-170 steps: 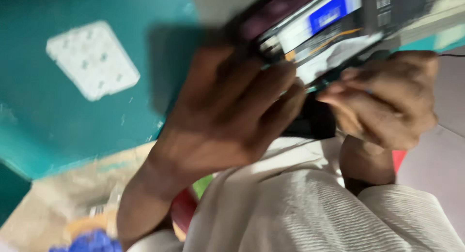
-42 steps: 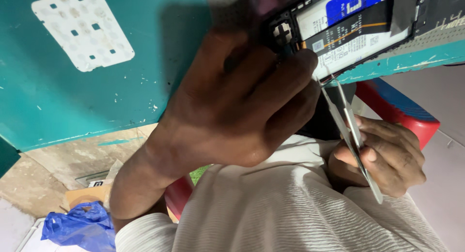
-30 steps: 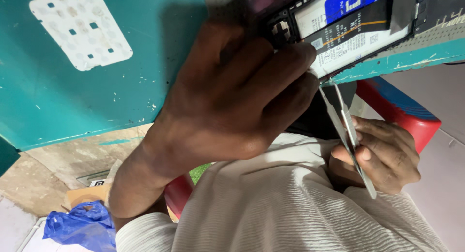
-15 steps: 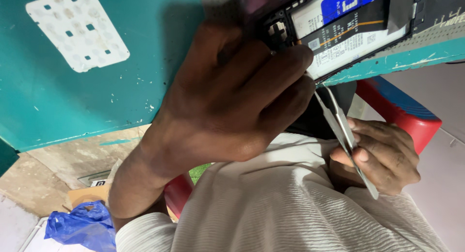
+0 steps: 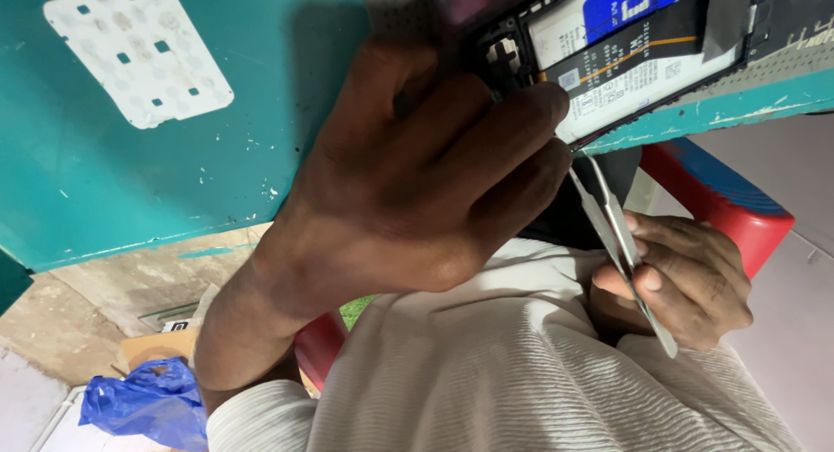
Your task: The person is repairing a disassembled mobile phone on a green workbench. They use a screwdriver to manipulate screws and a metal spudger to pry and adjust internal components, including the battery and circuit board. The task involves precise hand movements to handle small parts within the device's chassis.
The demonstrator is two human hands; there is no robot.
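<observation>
Looking down from the head camera, the left hand (image 5: 417, 191) lies curled over the near end of an opened smartphone (image 5: 625, 52), its fingers (image 5: 521, 113) bent and pressing on the exposed frame beside the battery; whether it grips the phone or only steadies it cannot be told. The phone lies back-off at the edge of a teal workbench (image 5: 174, 157), showing a white battery with a blue label and a dark flex cable with an orange trace across it.

The right hand (image 5: 682, 283) sits lower, just off the bench edge, fingers closed around metal tweezers (image 5: 621, 244). The tweezers slant upward, their tips reaching the phone's lower edge close to the left hand's fingertips, the blunt end sticking out below the hand.

A white rubber keypad membrane (image 5: 139, 52) lies well apart on the bench top. Below the hands are the person's ribbed white shirt (image 5: 521, 374), a red and blue plastic stool (image 5: 721, 191) and a crumpled blue plastic bag (image 5: 143, 400) on the floor.
</observation>
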